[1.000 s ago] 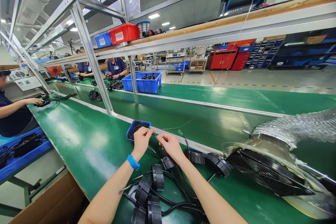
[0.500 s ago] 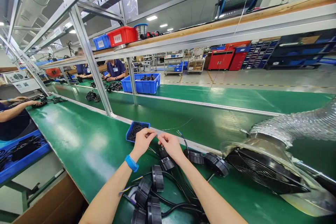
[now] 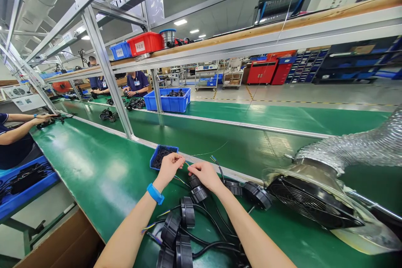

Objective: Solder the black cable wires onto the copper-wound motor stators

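Both hands meet above the green bench, pinching thin coloured wires whose short yellow and blue stretch shows between the fingertips. My left hand, with a blue band on the wrist, is closed at the left end. My right hand is closed at the other end, thumb against fingers. Just below it sits a round black ribbed housing; whether the wires come from it I cannot tell. More black housings with black cables and bare coloured leads lie between my forearms. Behind my left hand stands a small blue bin of black pieces.
Right of my arms is a black fan in a clear hood, joined to a silver duct. Two more housings lie before it. A metal post and shelf rise beyond. A co-worker's hands handle cables at far left.
My hands have drawn slightly apart, and more of the coloured wires shows between them. The housings on the bench stay where they were.
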Demonstrator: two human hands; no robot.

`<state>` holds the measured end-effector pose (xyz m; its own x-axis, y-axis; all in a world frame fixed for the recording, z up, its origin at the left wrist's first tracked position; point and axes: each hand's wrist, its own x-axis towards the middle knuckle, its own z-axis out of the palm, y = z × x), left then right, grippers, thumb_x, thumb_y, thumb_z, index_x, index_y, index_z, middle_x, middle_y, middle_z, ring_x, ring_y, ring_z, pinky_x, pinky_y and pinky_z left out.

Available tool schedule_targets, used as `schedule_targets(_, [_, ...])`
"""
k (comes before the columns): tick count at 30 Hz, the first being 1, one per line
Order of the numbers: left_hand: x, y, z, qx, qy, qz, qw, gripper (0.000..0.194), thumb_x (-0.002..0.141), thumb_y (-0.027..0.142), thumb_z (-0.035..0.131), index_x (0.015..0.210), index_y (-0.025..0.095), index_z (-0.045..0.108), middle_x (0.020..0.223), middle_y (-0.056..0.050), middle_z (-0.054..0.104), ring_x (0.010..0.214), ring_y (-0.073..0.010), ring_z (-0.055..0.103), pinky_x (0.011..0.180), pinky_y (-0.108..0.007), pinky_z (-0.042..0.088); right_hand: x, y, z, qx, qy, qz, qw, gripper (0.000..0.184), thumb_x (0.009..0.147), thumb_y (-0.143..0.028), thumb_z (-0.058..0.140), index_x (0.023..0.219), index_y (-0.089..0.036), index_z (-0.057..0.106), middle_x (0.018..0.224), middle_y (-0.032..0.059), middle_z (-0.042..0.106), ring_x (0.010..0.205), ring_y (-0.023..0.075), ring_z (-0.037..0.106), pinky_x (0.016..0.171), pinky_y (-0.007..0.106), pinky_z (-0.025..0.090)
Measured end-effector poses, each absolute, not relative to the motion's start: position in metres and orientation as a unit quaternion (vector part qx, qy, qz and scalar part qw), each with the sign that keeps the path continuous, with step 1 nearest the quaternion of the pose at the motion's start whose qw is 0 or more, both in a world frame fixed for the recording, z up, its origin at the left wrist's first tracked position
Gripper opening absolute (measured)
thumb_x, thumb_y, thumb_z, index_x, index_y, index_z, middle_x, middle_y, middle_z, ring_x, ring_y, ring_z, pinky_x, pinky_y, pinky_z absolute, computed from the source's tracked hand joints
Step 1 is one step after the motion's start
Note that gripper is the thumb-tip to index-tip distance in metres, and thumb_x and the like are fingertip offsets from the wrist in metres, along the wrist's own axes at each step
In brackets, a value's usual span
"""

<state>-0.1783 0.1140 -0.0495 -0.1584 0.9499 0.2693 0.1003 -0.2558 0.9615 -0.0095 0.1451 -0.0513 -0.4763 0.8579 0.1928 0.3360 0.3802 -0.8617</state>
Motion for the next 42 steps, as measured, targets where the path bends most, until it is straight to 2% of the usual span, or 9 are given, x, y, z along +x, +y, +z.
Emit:
schedule_targets(10, [-0.169, 0.11, -0.057, 0.591, 0.493, 0.535, 0.348, 0.026, 0.078, 0.038, 0.069, 0.079, 0.012, 0.066, 0.074, -0.005, 0.066, 0.066, -0.0138, 0.06, 0.064, -0.027, 0.05, -0.01, 0.142, -0.048, -0.377, -0.77, 0.402, 0.322, 0.042, 0.081, -0.046, 0.052, 0.059, -0.016, 0.072, 0.059, 0.0036, 0.069, 0.052, 0.0151, 0.051, 0.056, 0.027, 0.031])
schedule_targets(16, [-0.171, 0.111, -0.051, 0.542, 0.459, 0.555, 0.433, 0.034, 0.07, 0.037, 0.078, 0.086, 0.011, 0.065, 0.072, -0.005, 0.067, 0.064, -0.0137, 0.062, 0.064, -0.028, 0.052, -0.008, 0.148, -0.052, -0.376, -0.768, 0.406, 0.322, 0.041, 0.082, -0.044, 0.053, 0.062, -0.015, 0.074, 0.059, 0.0036, 0.069, 0.049, 0.0134, 0.048, 0.053, 0.026, 0.03])
schedule_targets(21, [-0.173, 0.112, -0.051, 0.514, 0.446, 0.568, 0.463, 0.035, 0.068, 0.039, 0.08, 0.08, 0.011, 0.064, 0.066, -0.004, 0.067, 0.058, -0.0118, 0.061, 0.061, -0.027, 0.052, -0.007, 0.149, -0.053, -0.374, -0.77, 0.403, 0.323, 0.039, 0.082, -0.042, 0.054, 0.063, -0.015, 0.075, 0.061, 0.0042, 0.071, 0.052, 0.0146, 0.053, 0.055, 0.026, 0.034])
schedule_targets(26, [-0.17, 0.111, -0.054, 0.535, 0.462, 0.557, 0.436, 0.033, 0.068, 0.039, 0.08, 0.079, 0.011, 0.067, 0.071, -0.005, 0.067, 0.059, -0.0118, 0.06, 0.062, -0.027, 0.052, -0.009, 0.148, -0.054, -0.401, -0.771, 0.376, 0.323, 0.035, 0.08, -0.039, 0.058, 0.058, -0.017, 0.073, 0.055, 0.0028, 0.068, 0.051, 0.0155, 0.054, 0.053, 0.025, 0.035])
schedule_targets(31, [-0.182, 0.114, -0.048, 0.569, 0.495, 0.565, 0.334, 0.035, 0.076, 0.036, 0.074, 0.101, 0.012, 0.069, 0.08, -0.007, 0.07, 0.068, -0.0142, 0.062, 0.065, -0.027, 0.053, 0.006, 0.153, -0.05, -0.511, -0.733, 0.283, 0.348, 0.034, 0.084, -0.032, 0.057, 0.055, -0.02, 0.069, 0.061, 0.0056, 0.069, 0.059, 0.0195, 0.06, 0.058, 0.029, 0.038])
schedule_targets(34, [-0.203, 0.118, -0.043, 0.57, 0.55, 0.566, 0.229, 0.025, 0.083, 0.036, 0.065, 0.093, 0.013, 0.07, 0.081, -0.007, 0.07, 0.071, -0.0154, 0.063, 0.069, -0.028, 0.052, 0.018, 0.154, -0.043, -0.584, -0.696, 0.207, 0.365, 0.028, 0.088, -0.028, 0.052, 0.071, -0.019, 0.072, 0.074, 0.0127, 0.07, 0.078, 0.0282, 0.064, 0.07, 0.036, 0.043])
schedule_targets(37, [-0.225, 0.12, -0.043, 0.593, 0.656, 0.459, 0.089, 0.019, 0.088, 0.03, 0.058, 0.086, 0.016, 0.07, 0.085, -0.007, 0.07, 0.073, -0.0166, 0.063, 0.073, -0.03, 0.05, 0.017, 0.147, -0.033, -0.604, -0.68, 0.136, 0.393, 0.034, 0.089, -0.022, 0.048, 0.117, -0.012, 0.066, 0.112, 0.0211, 0.065, 0.112, 0.0361, 0.055, 0.089, 0.045, 0.043])
schedule_targets(40, [-0.236, 0.119, -0.048, 0.61, 0.705, 0.362, 0.013, 0.014, 0.086, 0.025, 0.061, 0.09, 0.016, 0.071, 0.093, -0.01, 0.069, 0.083, -0.021, 0.064, 0.079, -0.032, 0.049, -0.001, 0.129, -0.026, -0.523, -0.754, 0.078, 0.389, 0.05, 0.093, -0.023, 0.044, 0.142, -0.009, 0.045, 0.138, 0.0225, 0.05, 0.128, 0.0346, 0.042, 0.105, 0.049, 0.034])
schedule_targets(42, [-0.236, 0.118, -0.052, 0.627, 0.71, 0.321, 0.001, 0.016, 0.085, 0.026, 0.064, 0.096, 0.016, 0.071, 0.097, -0.012, 0.068, 0.091, -0.0238, 0.064, 0.082, -0.033, 0.048, -0.018, 0.114, -0.026, -0.441, -0.829, 0.086, 0.332, 0.046, 0.096, -0.025, 0.044, 0.14, -0.014, 0.047, 0.135, 0.0178, 0.055, 0.125, 0.0299, 0.048, 0.105, 0.044, 0.036])
